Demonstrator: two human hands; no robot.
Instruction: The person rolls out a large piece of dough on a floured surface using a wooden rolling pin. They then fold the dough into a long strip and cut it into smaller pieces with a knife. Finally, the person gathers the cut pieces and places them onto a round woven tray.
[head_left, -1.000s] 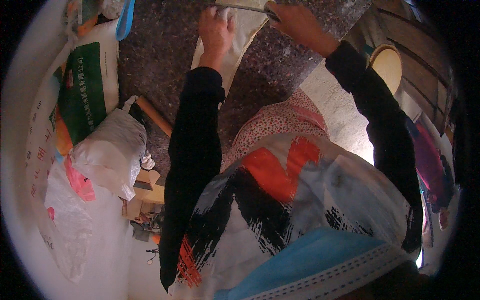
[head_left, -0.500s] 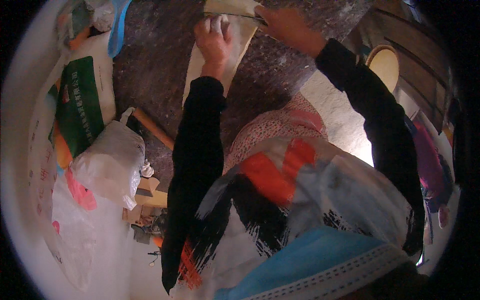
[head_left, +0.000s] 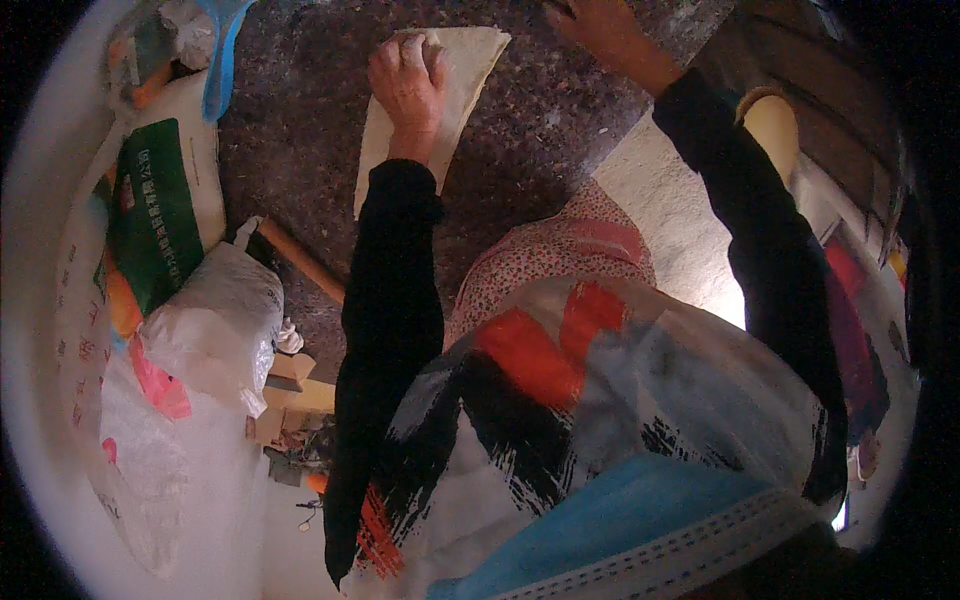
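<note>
In the head view, the left hand [head_left: 408, 92] lies on a folded, layered sheet of pale dough [head_left: 468, 72], its fingers bent and bunched near the sheet's far edge, the thumb a little apart; whether it pinches any of the dough cannot be told. The sheet spreads to the right of this grip into a pointed corner and runs back beneath the wrist and the black left sleeve [head_left: 392, 260], flat on a dark speckled countertop [head_left: 540, 125].

The right hand [head_left: 610, 42] is well apart, to the right of the left one and off the dough; its fingers meet the upper rim of the view, so whether they hold anything cannot be told.

Nearer the body than the left grip, and to its left, a wooden rod [head_left: 300, 262] passes behind the sleeve, with a white plastic bag [head_left: 222, 315] beside it. Farther left of that grip are a green-and-white sack [head_left: 158, 215] and a blue strap [head_left: 220, 70].
</note>
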